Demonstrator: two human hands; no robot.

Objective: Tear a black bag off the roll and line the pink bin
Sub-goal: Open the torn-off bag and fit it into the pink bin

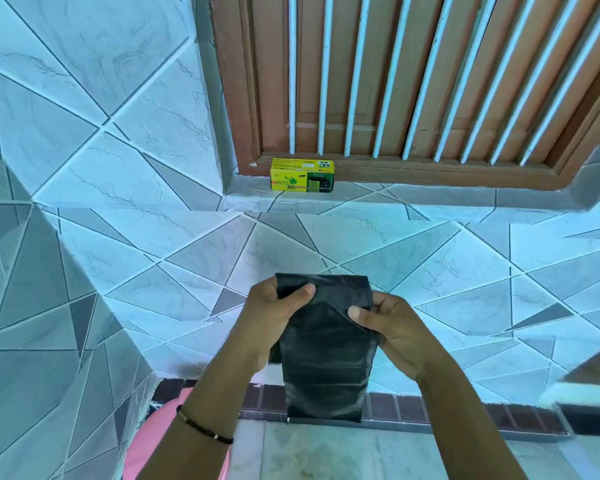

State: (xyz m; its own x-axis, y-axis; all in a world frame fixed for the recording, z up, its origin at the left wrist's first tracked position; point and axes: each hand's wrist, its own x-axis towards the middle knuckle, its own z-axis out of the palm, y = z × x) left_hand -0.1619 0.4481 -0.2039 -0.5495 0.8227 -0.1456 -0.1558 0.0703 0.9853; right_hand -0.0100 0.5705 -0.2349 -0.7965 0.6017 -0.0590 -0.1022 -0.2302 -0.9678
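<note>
left hand (269,315) pinches top left of black bag (326,355) | right hand (392,327) pinches its top right | bag hangs folded, just right of pink bin (160,441)

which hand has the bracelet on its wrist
The left hand: a thin black beaded bracelet circles its wrist. The right hand has a bare wrist. Both pinch the black bag.

Home exterior: tiled wall (125,140), barred wooden window (413,81), bin-bag box (302,175).
</note>
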